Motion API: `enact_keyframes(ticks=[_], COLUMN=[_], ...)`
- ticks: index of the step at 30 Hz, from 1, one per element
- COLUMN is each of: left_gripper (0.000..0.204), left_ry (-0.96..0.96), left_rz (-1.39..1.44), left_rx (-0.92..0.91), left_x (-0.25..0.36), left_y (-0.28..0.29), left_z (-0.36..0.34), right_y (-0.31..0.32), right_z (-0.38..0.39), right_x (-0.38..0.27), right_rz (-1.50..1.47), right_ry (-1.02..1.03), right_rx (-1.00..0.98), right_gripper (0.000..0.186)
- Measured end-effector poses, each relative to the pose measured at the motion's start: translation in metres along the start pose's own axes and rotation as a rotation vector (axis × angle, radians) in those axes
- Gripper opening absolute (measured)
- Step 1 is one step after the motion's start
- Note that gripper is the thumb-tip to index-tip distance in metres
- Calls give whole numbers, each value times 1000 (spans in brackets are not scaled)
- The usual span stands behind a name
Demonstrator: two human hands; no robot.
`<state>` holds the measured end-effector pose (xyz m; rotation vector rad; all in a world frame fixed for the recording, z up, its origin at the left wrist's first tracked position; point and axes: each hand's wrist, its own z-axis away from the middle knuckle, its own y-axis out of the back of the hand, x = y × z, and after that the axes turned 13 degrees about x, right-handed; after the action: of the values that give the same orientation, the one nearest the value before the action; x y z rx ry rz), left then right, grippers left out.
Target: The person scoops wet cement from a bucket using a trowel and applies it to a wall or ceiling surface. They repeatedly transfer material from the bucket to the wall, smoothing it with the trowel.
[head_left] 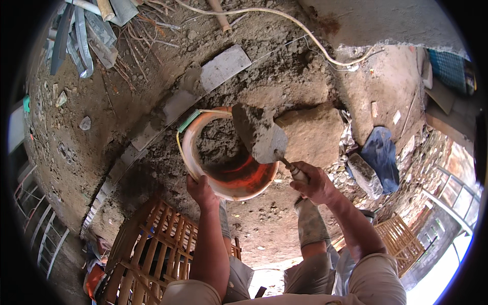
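My left hand (202, 192) grips the near-left rim of a round bucket (189, 152), which has an orange-stained inside, dark grey mortar (213, 145) in it and a green sleeve on its handle. My right hand (310, 183) is closed on the wooden grip of a trowel (274, 147), whose blade carries a thick load of wet mortar over the bucket's right side. A large flat brown stone (307, 134) lies just right of the bucket.
A row of pale blocks (223, 68) with a line runs diagonally left. Metal strips (81, 35), a hose (264, 12), a concrete ledge (386, 23), dark blue cloth (381, 162) and a grey block (363, 175) surround me; wooden slatted pieces (152, 244) sit near my legs.
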<state>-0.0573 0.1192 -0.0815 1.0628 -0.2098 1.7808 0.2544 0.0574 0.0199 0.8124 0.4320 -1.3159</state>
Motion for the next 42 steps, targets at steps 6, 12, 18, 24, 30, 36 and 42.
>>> enact_keyframes(ticks=[6,12,18,24,30,36,42], left_gripper=[44,40,38,24,19,19,19], left_ry=[-39,-28,-37,-122,-281,-334,-328], left_rz=[-45,29,-26,-150,-295,-316,-264], left_rx=[-8,-3,8,-49,-196,-285,-184], left_x=[-2,5,2,1,-8,-6,-6], left_y=[5,-12,-2,-6,-13,-12,-9], left_z=[-5,7,1,3,16,11,10], right_y=[-3,-2,-9,-9,-48,-116,-126], right_z=[-107,-212,-119,17,10,-84,-33], right_x=[-23,-23,-33,-3,12,29,36], right_rz=[-768,-1273,-753,377,787,823,895], right_ry=[-192,-361,-220,28,-107,38,105], right_rx=[12,59,120,234,-15,2,-183], right_gripper=[38,37,36,45,40,38,49])
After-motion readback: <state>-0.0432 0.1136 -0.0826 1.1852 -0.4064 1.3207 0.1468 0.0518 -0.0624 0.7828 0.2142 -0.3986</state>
